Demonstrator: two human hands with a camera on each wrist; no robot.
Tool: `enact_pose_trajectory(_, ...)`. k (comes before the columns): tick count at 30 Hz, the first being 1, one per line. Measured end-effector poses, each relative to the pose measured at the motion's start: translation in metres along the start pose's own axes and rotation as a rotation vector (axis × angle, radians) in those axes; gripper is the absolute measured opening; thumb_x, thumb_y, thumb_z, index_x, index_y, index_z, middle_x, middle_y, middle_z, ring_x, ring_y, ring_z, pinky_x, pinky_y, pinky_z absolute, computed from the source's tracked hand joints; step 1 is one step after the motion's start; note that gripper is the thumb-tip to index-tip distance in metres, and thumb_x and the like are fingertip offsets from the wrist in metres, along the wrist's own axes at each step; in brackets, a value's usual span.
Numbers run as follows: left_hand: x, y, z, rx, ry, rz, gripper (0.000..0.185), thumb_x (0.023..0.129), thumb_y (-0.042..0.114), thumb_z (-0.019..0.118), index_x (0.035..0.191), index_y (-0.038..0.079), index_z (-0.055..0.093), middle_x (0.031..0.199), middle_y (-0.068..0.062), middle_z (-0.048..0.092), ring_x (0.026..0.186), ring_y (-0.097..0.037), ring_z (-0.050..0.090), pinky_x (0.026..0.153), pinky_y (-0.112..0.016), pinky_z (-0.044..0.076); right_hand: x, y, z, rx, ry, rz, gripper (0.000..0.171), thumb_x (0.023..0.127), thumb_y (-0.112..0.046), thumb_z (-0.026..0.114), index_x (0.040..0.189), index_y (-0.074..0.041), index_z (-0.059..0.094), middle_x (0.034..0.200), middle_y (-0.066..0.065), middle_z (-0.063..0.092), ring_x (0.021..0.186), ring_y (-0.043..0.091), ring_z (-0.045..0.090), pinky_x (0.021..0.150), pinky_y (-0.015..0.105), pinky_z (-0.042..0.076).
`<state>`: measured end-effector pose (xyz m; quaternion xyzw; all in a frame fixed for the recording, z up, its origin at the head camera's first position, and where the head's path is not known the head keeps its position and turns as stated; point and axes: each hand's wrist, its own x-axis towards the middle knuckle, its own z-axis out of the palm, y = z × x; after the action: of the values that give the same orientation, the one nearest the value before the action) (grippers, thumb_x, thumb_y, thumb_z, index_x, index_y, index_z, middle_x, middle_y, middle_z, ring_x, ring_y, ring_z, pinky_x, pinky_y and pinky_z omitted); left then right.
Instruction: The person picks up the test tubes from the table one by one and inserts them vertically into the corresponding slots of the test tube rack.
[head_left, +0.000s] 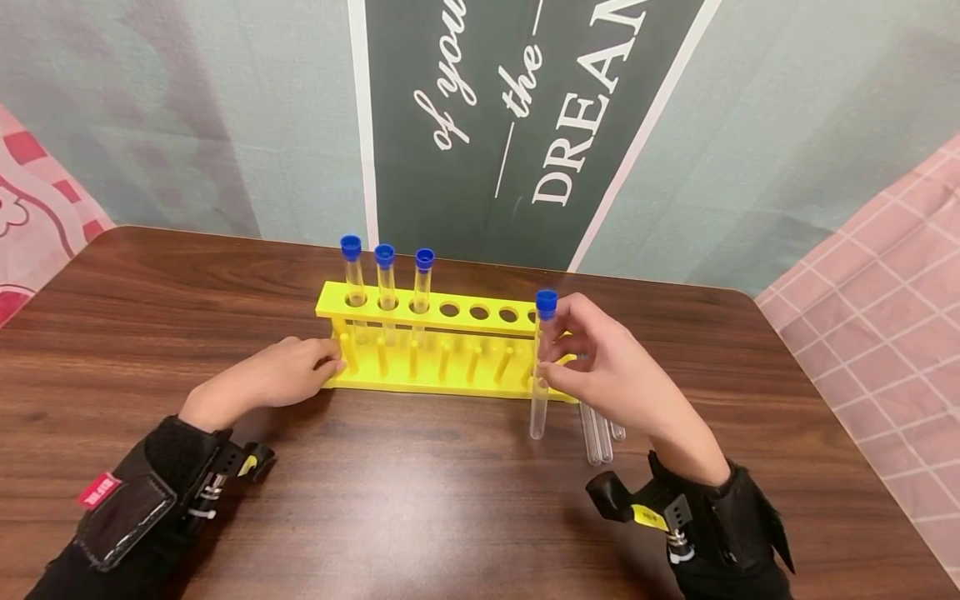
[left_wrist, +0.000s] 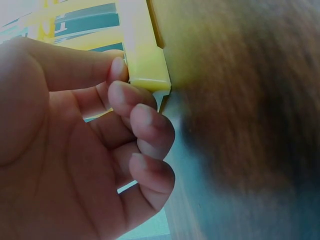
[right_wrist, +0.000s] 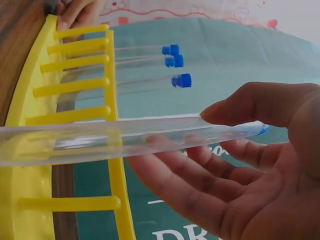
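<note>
Right hand (head_left: 615, 371) pinches capped tube (head_left: 542, 367) | left hand (head_left: 281, 375) pinches yellow rack (head_left: 420, 307) | wall: "DREAM"

Your left hand (head_left: 281, 372) reaches forward, low over the table, its fingers (left_wrist: 131, 98) curled with the tips pressed against something yellow. Your right hand (head_left: 611, 367) is raised, wrist bent, thumb and fingers (right_wrist: 190, 170) pinching a slender clear tube upright. Both wrists wear black straps.
</note>
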<state>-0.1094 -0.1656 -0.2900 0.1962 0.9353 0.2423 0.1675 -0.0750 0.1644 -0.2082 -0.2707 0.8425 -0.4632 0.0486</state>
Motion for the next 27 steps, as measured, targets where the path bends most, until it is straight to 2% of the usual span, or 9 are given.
enact_pose_trajectory(9,0.0,0.0,0.0,0.001,-0.002,-0.002,0.017,0.095,0.016,0.048,0.093,0.0,0.054,0.062,-0.002,0.039,0.053,-0.014,0.037,0.051,-0.028,0.033,0.003,0.001,0.011,0.008,0.003,-0.082,0.034,0.073,0.017,0.063,0.095,0.0,0.044,0.081,0.009,0.051,0.078,0.022,0.062,0.067,0.03,0.052)
enact_pose_trajectory(18,-0.001,0.0,0.0,-0.007,-0.004,-0.004,0.017,0.095,0.016,0.048,0.094,0.0,0.054,0.062,-0.002,0.039,0.053,-0.014,0.037,0.052,-0.028,0.032,0.005,0.001,0.017,0.029,-0.02,-0.045,0.034,0.073,0.016,0.063,0.096,0.0,0.045,0.089,0.009,0.048,0.085,0.023,0.063,0.07,0.033,0.052)
enact_pose_trajectory(27,-0.001,0.0,-0.001,-0.009,-0.003,-0.006,0.017,0.095,0.016,0.048,0.092,0.001,0.054,0.062,-0.002,0.038,0.053,-0.014,0.036,0.051,-0.028,0.031,0.006,0.002,0.019,0.023,-0.036,-0.045,0.034,0.073,0.015,0.064,0.099,0.001,0.046,0.09,0.008,0.047,0.085,0.021,0.062,0.071,0.031,0.052)
